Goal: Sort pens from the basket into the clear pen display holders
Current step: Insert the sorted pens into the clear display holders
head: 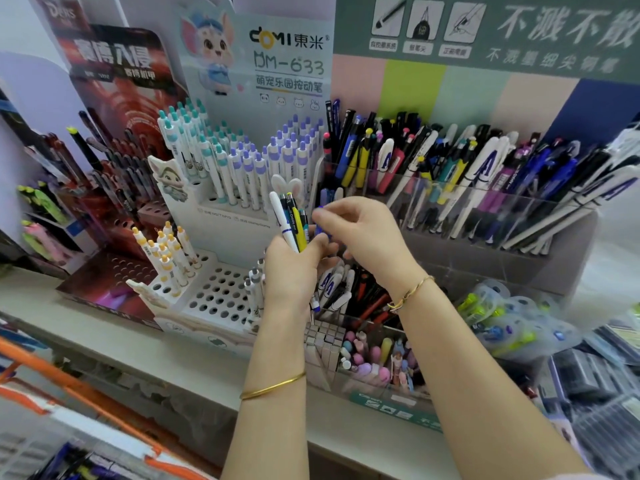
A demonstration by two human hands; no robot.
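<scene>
Bundle of pens: white, black, yellow and teal barrels held upright, just left of the clear pen display holder and in front of its left end.

Left hand: fingers curled tightly round the lower part of the bundle. Pen tips project below the palm.

Blue pen: sits at the right edge of the bundle, between the bundle and the holder. It is partly hidden.

Right hand: thumb and fingertips pinch the blue pen. The remaining fingers are loosely bent.

The holder is divided into compartments filled with slanted black, blue, white and purple pens.

White perforated stand: left of the holder, carrying rows of white pens with teal, purple and yellow caps.

Red display: further left of the holder, carrying dark pens.

Clear tray of pastel erasers: in front of the holder.

Grey shelf: supports all stands.

Backing: a green sign with white characters stands above the holder, with pastel colour panels directly behind it.
</scene>
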